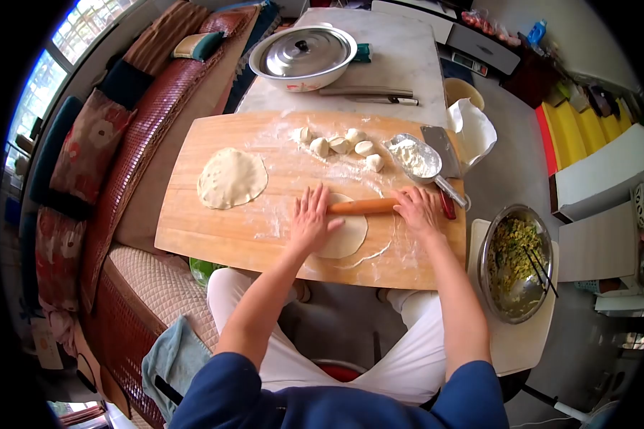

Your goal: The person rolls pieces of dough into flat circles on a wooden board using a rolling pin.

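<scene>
A wooden rolling pin lies across a thin round of dough on the floured wooden board. My left hand holds the pin's left end, palm pressed down and fingers reaching forward over it. At the other end, my right hand is closed over the pin and hides its tip. Part of the dough round sits beneath the pin and beside my left hand. A larger flat dough sheet rests on the board's left side. Several small dough pieces lie beyond the pin in loose flour.
A metal scoop of flour and a cleaver occupy the board's right end. Beyond stands a lidded basin. A steel bowl of chopped filling with chopsticks is at right. The sofa runs along the left.
</scene>
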Available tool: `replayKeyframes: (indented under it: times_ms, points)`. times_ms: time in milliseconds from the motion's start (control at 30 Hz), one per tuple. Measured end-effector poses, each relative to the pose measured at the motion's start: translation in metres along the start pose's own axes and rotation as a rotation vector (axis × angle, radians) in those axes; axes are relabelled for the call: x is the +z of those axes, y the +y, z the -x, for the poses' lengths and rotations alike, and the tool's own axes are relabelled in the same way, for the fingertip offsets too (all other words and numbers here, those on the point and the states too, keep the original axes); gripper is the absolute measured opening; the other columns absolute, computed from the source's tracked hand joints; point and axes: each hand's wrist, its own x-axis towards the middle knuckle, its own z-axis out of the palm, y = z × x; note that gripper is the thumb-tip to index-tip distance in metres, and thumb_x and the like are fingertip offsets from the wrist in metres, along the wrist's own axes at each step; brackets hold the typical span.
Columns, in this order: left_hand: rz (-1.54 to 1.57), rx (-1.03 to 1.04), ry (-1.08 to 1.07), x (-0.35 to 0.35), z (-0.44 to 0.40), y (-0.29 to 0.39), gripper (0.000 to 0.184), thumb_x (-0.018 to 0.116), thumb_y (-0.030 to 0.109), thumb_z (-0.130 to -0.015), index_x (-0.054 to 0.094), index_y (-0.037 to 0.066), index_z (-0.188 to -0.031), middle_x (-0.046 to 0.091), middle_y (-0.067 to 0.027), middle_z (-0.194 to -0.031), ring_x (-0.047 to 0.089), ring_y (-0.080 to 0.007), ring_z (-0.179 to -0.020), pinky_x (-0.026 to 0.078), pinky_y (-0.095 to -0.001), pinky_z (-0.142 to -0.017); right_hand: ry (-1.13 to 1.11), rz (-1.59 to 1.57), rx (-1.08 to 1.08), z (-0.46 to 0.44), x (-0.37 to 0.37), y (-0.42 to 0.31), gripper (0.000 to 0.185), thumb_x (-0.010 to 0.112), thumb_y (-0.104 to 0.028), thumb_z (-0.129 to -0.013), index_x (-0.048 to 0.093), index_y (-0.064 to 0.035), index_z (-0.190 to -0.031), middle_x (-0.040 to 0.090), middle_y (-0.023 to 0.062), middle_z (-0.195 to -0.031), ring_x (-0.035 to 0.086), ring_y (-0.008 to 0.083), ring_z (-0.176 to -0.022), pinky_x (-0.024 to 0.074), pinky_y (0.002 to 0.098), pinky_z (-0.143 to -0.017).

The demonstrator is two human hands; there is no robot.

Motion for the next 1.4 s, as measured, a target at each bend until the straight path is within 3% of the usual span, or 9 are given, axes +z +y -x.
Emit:
replayKeyframes:
  times_ms: [267, 367, 500, 633, 767, 900, 933, 1067, 1400]
  points:
    - [0.018, 0.025, -0.075, -0.017, 0.045, 0.035, 0.087, 0.066, 0.048, -0.088, 0.027, 0.01, -0.156, 0.024, -0.01, -0.163, 0.02, -0.039, -0.15, 0.023, -0.0557, -0.118, 0.072, -0.006, -0.005, 0.049, -0.007, -0.017, 0.048, 0.076, -0.017, -0.078, 0.066, -0.027, -0.124, 0.058, 0.0, -0.118, 0.052, 0.0234, -0.114, 0.0391, 0.0434, -0.098]
    - [0.097, 0.022, -0.121, -0.021, 0.082, 0.049, 0.083, 0.066, 0.042, -0.089, 0.028, 0.009, -0.156, 0.023, -0.0113, -0.164, 0.019, -0.0388, -0.15, 0.021, -0.0558, -0.119, -0.093, -0.049, 0.055, 0.079, -0.022, -0.022, 0.048, 0.076, -0.011, -0.075, 0.067, -0.0229, -0.121, 0.06, 0.0007, -0.115, 0.054, 0.0226, -0.111, 0.039, 0.0415, -0.097]
    - [0.236, -0.204, 0.121, -0.002, 0.064, 0.056, 0.079, 0.065, 0.041, -0.091, 0.031, 0.009, -0.154, 0.023, -0.0145, -0.163, 0.018, -0.0382, -0.151, 0.018, -0.0556, -0.12, 0.041, -0.244, 0.121, 0.085, -0.047, -0.018, 0.045, 0.071, -0.006, -0.077, 0.066, -0.0125, -0.121, 0.062, 0.0075, -0.11, 0.057, 0.0293, -0.106, 0.045, 0.041, -0.09]
    - [0.049, -0.198, 0.032, 0.017, 0.027, 0.065, 0.081, 0.065, 0.049, -0.088, 0.034, 0.014, -0.154, 0.023, -0.0145, -0.163, 0.019, -0.0376, -0.15, 0.015, -0.0558, -0.121, 0.214, -0.306, 0.304, 0.094, -0.049, 0.001, 0.042, 0.07, -0.008, -0.083, 0.063, -0.0058, -0.124, 0.062, 0.0135, -0.109, 0.059, 0.0358, -0.103, 0.0485, 0.0424, -0.087]
    - [0.003, 0.362, -0.151, 0.004, 0.005, 0.033, 0.087, 0.068, 0.057, -0.081, 0.037, 0.021, -0.153, 0.028, -0.005, -0.163, 0.023, -0.0371, -0.15, 0.017, -0.057, -0.12, 0.155, -0.221, 0.306, 0.104, -0.062, 0.008, 0.04, 0.072, -0.011, -0.083, 0.063, -0.0043, -0.122, 0.064, 0.0135, -0.111, 0.061, 0.0353, -0.102, 0.0492, 0.0411, -0.086]
    - [-0.018, 0.691, -0.2, -0.025, 0.008, -0.019, 0.073, 0.073, 0.045, -0.081, 0.046, 0.026, -0.147, 0.034, -0.0017, -0.16, 0.025, -0.036, -0.149, 0.021, -0.0572, -0.119, 0.031, -0.157, 0.153, 0.099, -0.069, 0.003, 0.042, 0.076, -0.014, -0.079, 0.066, -0.0106, -0.119, 0.065, 0.0077, -0.107, 0.06, 0.0299, -0.103, 0.048, 0.0392, -0.086]
    - [0.058, 0.637, -0.258, -0.045, 0.014, -0.016, 0.07, 0.077, 0.032, -0.079, 0.051, 0.02, -0.142, 0.039, -0.0051, -0.156, 0.027, -0.0359, -0.148, 0.024, -0.0564, -0.119, 0.011, -0.142, 0.099, 0.096, -0.067, 0.0, 0.042, 0.077, -0.015, -0.077, 0.067, -0.0132, -0.118, 0.065, 0.0056, -0.105, 0.06, 0.0279, -0.103, 0.0476, 0.0385, -0.086]
    - [0.197, 0.238, 0.011, -0.027, 0.065, -0.014, 0.074, 0.076, 0.033, -0.079, 0.048, 0.007, -0.142, 0.04, -0.0137, -0.152, 0.031, -0.0348, -0.145, 0.025, -0.0544, -0.118, -0.069, -0.198, -0.022, 0.073, -0.037, -0.009, 0.042, 0.077, -0.018, -0.077, 0.068, -0.018, -0.118, 0.064, 0.0026, -0.106, 0.058, 0.0246, -0.108, 0.0436, 0.0392, -0.092]
    - [-0.003, -0.126, 0.005, -0.003, -0.015, -0.013, 0.09, 0.065, 0.051, -0.086, 0.029, 0.006, -0.154, 0.027, -0.0117, -0.162, 0.02, -0.0377, -0.15, 0.018, -0.0557, -0.12, 0.041, 0.02, 0.031, -0.015, 0.01, -0.002, 0.042, 0.073, -0.029, -0.085, 0.066, -0.0304, -0.126, 0.058, 0.0019, -0.129, 0.049, 0.0244, -0.124, 0.0334, 0.0464, -0.107]
